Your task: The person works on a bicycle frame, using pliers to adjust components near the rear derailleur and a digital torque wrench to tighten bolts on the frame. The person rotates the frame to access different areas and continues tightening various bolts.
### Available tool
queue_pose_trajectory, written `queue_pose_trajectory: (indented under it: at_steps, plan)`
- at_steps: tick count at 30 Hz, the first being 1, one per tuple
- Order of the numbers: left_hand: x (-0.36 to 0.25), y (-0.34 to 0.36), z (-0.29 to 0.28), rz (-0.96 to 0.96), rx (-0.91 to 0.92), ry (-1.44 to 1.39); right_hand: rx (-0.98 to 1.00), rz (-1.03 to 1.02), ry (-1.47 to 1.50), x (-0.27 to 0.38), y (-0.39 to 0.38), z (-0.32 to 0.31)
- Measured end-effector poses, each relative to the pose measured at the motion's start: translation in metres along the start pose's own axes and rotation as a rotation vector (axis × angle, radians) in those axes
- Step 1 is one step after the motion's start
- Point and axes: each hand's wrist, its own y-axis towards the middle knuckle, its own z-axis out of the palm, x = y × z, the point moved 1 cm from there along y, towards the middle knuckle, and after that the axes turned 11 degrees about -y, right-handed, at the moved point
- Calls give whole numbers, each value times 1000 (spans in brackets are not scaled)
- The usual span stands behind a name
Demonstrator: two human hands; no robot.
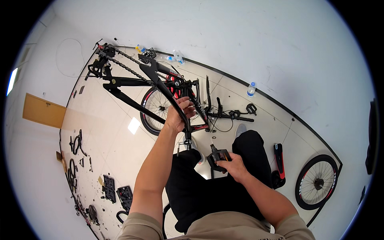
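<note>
A black bicycle frame (157, 79) with red trim stands tilted in front of me. My left hand (180, 113) is closed round one of its tubes, fingers curling over the far side. A chain (127, 67) runs along the upper left of the frame to the derailleur (106, 52). Near my right knee, my right hand (236, 167) grips a black pedal (218, 155) with an orange reflector. The pedal's thin spindle points up and away from me. Part of the pedal is hidden behind my fingers.
Behind the frame lies a wheel (150, 114). Another wheel (317, 182) rests at the right, near a black-and-red part (279, 162). Open tool cases (109, 188) and scattered parts lie at the left. A water bottle (251, 89) stands by the wall.
</note>
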Motion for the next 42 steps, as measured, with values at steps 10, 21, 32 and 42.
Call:
queue_pose_trajectory:
  at_steps: [10,21,32,42]
  plan:
    - [6,30,-10,-210,107,102,-263,-189,308,55,62,-21]
    - [15,32,-12,-38,96,145,-58,-212,477,116,162,-44]
    - [12,28,-13,49,70,181,32,-268,342,116,174,-44]
    - [16,28,-7,76,84,172,-50,-380,122,124,162,-52]
